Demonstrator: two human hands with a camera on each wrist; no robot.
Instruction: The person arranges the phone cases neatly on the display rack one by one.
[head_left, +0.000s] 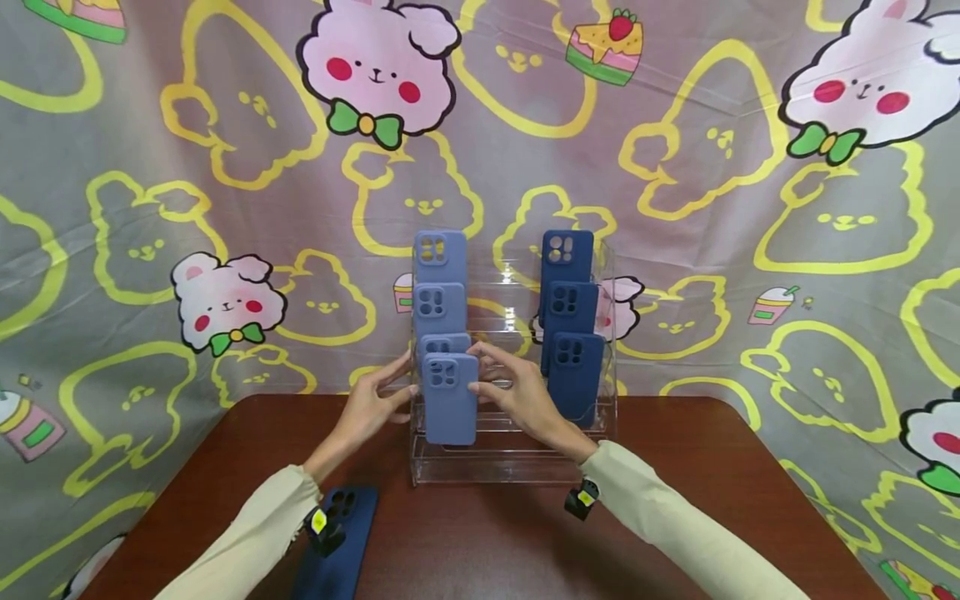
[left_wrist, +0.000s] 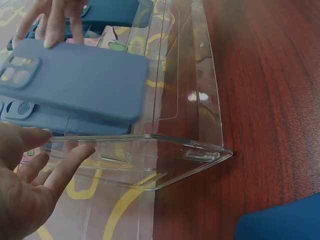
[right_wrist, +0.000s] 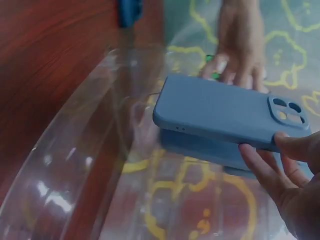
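Note:
My right hand pinches the edge of a light blue phone case between thumb and fingers, near its camera cutouts. The case is upright in front of another light blue case on a clear acrylic tiered stand. In the right wrist view, thumb and fingertips meet the held case at its side edge. My left hand is at the stand's left side, fingers extended beside the clear side panel and apart from the case. Whether its fingertips touch the panel I cannot tell.
Two more light blue cases stand on the upper left tiers, the top one highest. Dark blue cases, including a front one, fill the right column. Another dark blue case lies on the brown table, partly behind the left sleeve. A patterned curtain hangs behind.

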